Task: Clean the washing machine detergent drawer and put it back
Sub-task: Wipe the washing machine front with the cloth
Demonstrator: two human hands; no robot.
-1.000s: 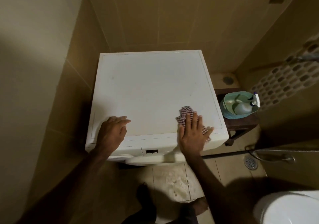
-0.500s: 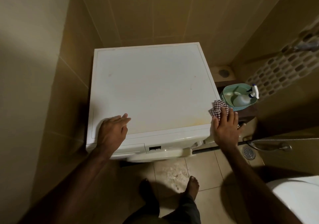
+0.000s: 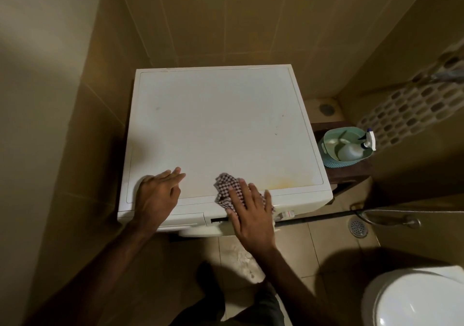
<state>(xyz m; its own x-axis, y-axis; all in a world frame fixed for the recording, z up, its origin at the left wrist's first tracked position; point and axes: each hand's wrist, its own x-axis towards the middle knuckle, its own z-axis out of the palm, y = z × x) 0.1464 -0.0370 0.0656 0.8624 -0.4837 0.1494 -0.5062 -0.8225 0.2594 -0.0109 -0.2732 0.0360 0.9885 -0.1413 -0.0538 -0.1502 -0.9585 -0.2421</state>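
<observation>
A white front-loading washing machine (image 3: 221,129) stands in a tiled corner, seen from above. The left hand (image 3: 157,197) rests flat on the near left part of the machine's top, fingers straight and close together, pointing toward the back right; it holds nothing. The right hand (image 3: 251,212) lies palm down at the front edge of the top, fingers spread and straight, pressing a red-and-white checked cloth (image 3: 226,187) against the surface. The cloth is bunched under the fingers and sticks out beyond them toward the left and back.

The detergent drawer (image 3: 187,219) sits closed in the machine's front panel, at the upper left of the front, just below the left wrist; only its top edge shows from this angle. A faint yellowish stain (image 3: 283,181) marks the machine's top near the front right.

To the right of the machine a dark wooden stool (image 3: 351,172) carries a teal basket (image 3: 337,162), and a spray bottle (image 3: 356,147) lies inside the basket with its white nozzle over the rim. On the floor are a round drain (image 3: 357,227) and a metal hose (image 3: 391,215). A white toilet (image 3: 416,300) fills the lower right corner.
</observation>
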